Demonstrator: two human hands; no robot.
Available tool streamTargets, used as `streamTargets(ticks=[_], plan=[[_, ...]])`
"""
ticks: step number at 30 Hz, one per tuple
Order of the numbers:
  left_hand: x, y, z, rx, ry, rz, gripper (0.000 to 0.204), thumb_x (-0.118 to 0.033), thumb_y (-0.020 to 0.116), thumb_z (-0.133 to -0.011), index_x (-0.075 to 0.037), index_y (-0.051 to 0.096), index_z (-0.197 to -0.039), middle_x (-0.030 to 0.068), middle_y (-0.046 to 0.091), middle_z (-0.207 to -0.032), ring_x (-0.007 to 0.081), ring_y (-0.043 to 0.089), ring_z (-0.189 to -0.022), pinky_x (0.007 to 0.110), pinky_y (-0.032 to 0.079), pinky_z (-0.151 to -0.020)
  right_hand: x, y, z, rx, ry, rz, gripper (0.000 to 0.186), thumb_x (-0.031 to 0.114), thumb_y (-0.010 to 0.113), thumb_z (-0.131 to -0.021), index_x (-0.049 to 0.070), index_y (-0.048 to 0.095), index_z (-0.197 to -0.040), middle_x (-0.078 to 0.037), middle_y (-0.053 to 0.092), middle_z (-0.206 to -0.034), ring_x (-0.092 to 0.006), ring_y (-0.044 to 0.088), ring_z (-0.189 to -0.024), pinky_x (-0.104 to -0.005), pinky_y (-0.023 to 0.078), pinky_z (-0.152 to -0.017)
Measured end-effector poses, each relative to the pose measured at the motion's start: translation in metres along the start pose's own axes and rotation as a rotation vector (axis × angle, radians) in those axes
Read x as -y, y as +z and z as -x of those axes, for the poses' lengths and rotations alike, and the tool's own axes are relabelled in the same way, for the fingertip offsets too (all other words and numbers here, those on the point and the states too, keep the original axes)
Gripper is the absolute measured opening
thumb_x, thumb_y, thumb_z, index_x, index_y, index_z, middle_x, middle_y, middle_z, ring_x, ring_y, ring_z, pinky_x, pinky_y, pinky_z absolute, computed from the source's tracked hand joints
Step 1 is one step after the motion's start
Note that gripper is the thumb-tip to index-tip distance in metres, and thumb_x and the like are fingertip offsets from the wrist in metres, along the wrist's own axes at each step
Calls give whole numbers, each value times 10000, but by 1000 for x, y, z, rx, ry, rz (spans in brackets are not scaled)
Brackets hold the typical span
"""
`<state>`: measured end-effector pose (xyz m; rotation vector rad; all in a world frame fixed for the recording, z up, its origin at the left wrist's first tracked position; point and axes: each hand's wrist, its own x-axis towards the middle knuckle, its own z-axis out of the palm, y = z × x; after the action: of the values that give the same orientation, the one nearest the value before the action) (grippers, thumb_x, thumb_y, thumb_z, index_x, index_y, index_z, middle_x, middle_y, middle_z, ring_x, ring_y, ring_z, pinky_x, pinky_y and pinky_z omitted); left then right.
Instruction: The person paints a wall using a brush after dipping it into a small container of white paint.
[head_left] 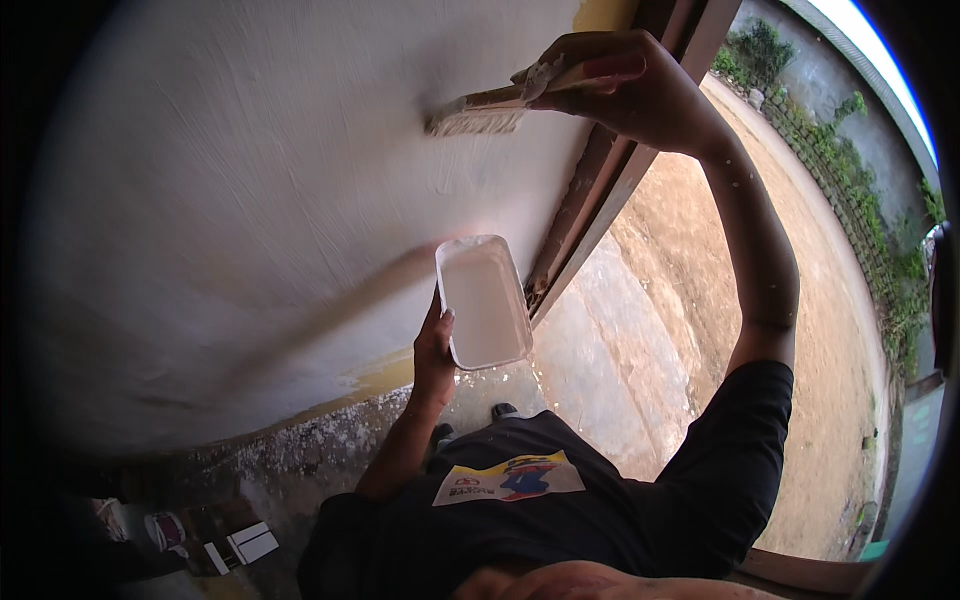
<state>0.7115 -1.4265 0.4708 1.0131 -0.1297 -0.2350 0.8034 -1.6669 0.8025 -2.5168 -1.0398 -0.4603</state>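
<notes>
My right hand (pixel 625 85) is raised high and closed round the handle of a wide paintbrush (pixel 480 118). White-coated bristles touch or nearly touch the wall (pixel 300 150), which carries streaky white paint. Lower down, my left hand (pixel 434 355) grips the side of a white rectangular tub (pixel 487 305), its thumb over the rim. Pale paint lies inside the tub, which is held close to the wall. Part of the left hand's fingers is hidden behind the tub.
A brown wooden door frame (pixel 590 190) borders the wall on the right. Beyond it lie a concrete step (pixel 610 310) and bare dirt ground (pixel 810 300). Yellowish strips (pixel 385 378) show low on the wall. Boxes (pixel 252 542) sit on the paint-spattered floor at lower left.
</notes>
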Motion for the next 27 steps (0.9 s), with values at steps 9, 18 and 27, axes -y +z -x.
streamTargets(ticks=[9, 18, 27], plan=[[-6, 0, 2, 33, 2, -31, 586, -211, 424, -1078, -36, 280, -1618, 113, 405, -1608, 215, 398, -1459, 363, 338, -1188, 23, -31, -12, -61, -55, 94, 258, 187, 756, -934, 100, 732, -1176, -43, 755, -1139, -188, 727, -1085, -349, 611, -969], [-9, 5, -3, 40, 31, -14, 581, -231, 385, -1088, -15, 265, -1614, 115, 377, -1617, 222, 391, -1466, 369, 345, -1192, 68, -74, -34, -18, 31, -52, 223, 131, 770, -928, 59, 740, -1137, -79, 766, -1085, -179, 739, -1030, -329, 599, -969], [-18, 11, 4, 65, 5, 17, 554, -206, 373, -1100, -25, 273, -1614, 104, 413, -1585, 208, 431, -1430, 360, 386, -1164, 83, -101, -48, -95, -151, 130, 164, 138, 771, -928, 52, 757, -1068, -77, 774, -1028, -163, 741, -964, -315, 596, -926]])
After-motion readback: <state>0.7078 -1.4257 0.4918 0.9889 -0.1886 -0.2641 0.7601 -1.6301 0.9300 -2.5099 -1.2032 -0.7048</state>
